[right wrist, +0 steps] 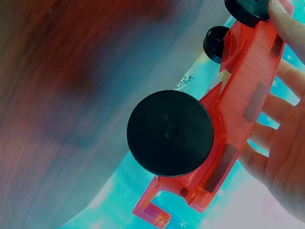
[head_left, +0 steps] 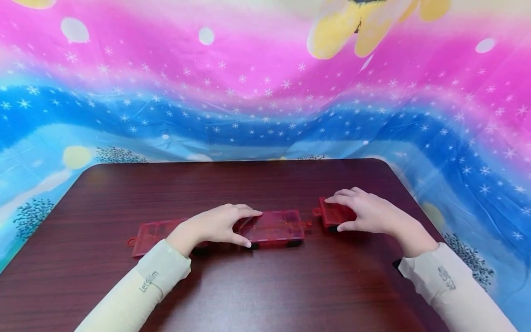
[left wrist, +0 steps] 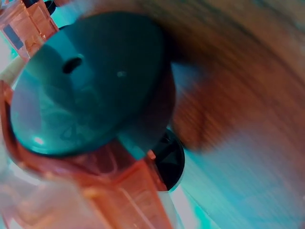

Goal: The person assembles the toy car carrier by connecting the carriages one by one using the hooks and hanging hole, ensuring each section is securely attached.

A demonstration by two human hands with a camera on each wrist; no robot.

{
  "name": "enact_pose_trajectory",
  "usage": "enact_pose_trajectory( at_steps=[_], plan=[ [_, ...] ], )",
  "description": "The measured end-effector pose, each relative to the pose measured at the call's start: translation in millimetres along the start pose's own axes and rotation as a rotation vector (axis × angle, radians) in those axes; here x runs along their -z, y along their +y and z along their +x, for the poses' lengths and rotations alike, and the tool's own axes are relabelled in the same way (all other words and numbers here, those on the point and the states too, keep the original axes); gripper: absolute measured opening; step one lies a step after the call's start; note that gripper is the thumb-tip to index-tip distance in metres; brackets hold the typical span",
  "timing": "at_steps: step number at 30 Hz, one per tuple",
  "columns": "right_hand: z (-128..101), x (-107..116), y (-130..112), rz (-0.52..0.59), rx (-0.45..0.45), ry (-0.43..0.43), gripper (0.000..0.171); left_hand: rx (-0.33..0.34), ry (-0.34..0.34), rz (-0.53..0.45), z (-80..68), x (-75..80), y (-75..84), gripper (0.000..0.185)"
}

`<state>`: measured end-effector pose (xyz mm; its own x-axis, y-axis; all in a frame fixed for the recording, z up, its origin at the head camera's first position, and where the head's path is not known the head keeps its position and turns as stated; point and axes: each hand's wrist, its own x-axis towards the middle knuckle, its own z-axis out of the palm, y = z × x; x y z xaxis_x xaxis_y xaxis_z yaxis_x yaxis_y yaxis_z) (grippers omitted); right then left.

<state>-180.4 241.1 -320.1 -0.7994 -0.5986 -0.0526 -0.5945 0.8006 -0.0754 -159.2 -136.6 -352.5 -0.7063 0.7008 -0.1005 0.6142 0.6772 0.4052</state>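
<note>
On a dark wooden table lie three translucent red toy wagons with black wheels, in a row from left to right. The left hand rests across the joint between the left wagon and the middle wagon, thumb curled at the near edge and fingers bent over the far edge, so it grips the two where they meet. These two wagons lie end to end and touch. The right hand holds the right wagon, fingers curved over its top and thumb at its near side; this wagon stands just beside the middle one, its small hook facing the middle wagon's end, a narrow gap between them. The right wrist view shows that wagon's underside with a black wheel and fingers along its far edge. No wagon carries any load that can be seen. Behind the table hangs a pink and blue starry cloth
</note>
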Motion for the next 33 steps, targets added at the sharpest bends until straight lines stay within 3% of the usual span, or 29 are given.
enact_pose_trajectory(
  at_steps=[18,33],
  plan=[
    [-4,-6,-14,0.002,0.069,0.010,0.068,0.001,-0.007,-0.005,-0.3,0.9,0.7,0.075],
    [-6,-12,-16,0.014,0.051,0.004,0.069,0.009,-0.014,-0.015,-0.5,1.1,0.8,0.075]
  ],
)
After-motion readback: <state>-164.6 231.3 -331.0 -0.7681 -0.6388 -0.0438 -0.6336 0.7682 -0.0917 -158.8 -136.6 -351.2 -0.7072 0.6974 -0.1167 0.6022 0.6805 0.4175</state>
